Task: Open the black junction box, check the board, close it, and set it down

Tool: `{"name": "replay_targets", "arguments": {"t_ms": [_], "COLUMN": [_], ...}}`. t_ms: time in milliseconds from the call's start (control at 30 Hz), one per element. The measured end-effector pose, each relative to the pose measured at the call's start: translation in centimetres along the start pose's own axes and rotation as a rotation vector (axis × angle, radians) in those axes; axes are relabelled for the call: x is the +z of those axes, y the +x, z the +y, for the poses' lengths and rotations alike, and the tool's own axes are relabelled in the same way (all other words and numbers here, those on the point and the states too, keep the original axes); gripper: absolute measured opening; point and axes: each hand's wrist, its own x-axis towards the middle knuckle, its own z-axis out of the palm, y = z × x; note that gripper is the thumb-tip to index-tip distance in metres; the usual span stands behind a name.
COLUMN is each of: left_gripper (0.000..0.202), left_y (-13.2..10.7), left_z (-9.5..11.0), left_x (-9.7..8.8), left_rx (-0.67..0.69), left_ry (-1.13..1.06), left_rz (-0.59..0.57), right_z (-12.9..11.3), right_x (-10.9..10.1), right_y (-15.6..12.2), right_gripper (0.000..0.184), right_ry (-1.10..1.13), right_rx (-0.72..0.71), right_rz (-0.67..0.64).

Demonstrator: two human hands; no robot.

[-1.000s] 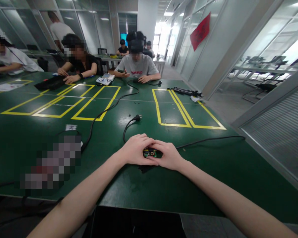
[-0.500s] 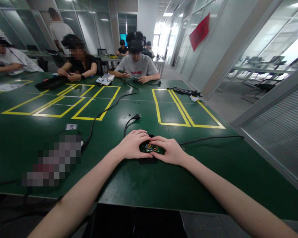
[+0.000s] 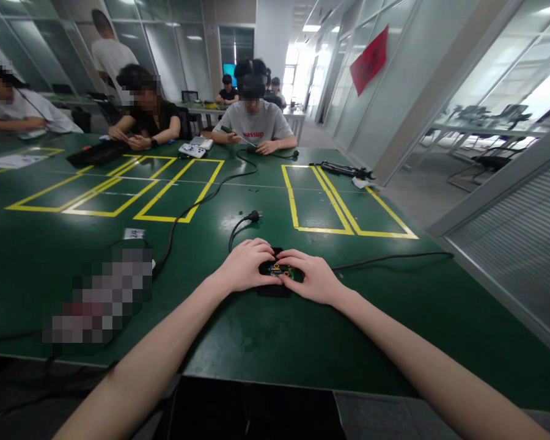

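Near the front of the green table, my left hand (image 3: pixel 246 267) and my right hand (image 3: pixel 319 279) meet around a small green circuit board (image 3: pixel 277 269). Ring-shaped copper-coloured parts show on the board. Thumbs press at its near edge while the fingers curl over the far side, so both hands are closed on it. Beneath the board lies a black plastic case (image 3: pixel 274 293), mostly covered by board and fingers. Whether the board sits inside the case or just above it, I cannot tell. A black cable leads off to the right from behind my right hand.
Beyond my hands lies a black plug (image 3: pixel 255 216) on its cable. At left is a blurred-out power strip (image 3: pixel 103 293) beside a numbered tag (image 3: pixel 134 233). Yellow tape (image 3: pixel 321 230) outlines areas on the table. A black folded stand (image 3: pixel 343 169) lies far right. Co-workers sit opposite.
Both hands stay around the board. My left thumb has risen slightly, and a bit more of the black case's far end shows. The whole view has shifted very slightly.
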Motion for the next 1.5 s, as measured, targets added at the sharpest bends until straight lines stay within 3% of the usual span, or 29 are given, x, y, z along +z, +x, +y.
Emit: {"name": "replay_targets", "arguments": {"t_ms": [100, 200, 533, 833, 1167, 1500], "left_gripper": [0.038, 0.023, 0.014, 0.010, 0.026, 0.025], "left_y": [-0.1, -0.4, -0.8, -0.7, -0.4, -0.3], "left_z": [-0.4, -1.1, -1.8, -1.6, -1.8, -1.7], "left_x": [-0.5, -1.0, -0.7, -0.5, 0.0, 0.6], "left_rx": [0.017, -0.003, -0.089, -0.170, -0.187, -0.145], "left_ry": [-0.003, 0.010, -0.069, -0.159, -0.127, -0.104], "left_rz": [0.034, 0.083, 0.007, -0.020, -0.033, 0.029], "right_z": [0.3, 0.7, 1.1, 1.1, 2.2, 3.0], "right_x": [0.0, -0.1, -0.6, -0.4, -0.3, 0.0], "right_y": [0.1, 0.1, 0.1, 0.3, 0.5, 0.5], "right_gripper": [0.021, 0.022, 0.047, 0.027, 0.031, 0.037], "right_ry": [-0.022, -0.054, -0.023, -0.051, -0.036, 0.024], "right_rx": [0.036, 0.090, 0.063, 0.087, 0.041, -0.001], "right_rz": [0.013, 0.025, -0.003, 0.016, 0.047, 0.040]}}
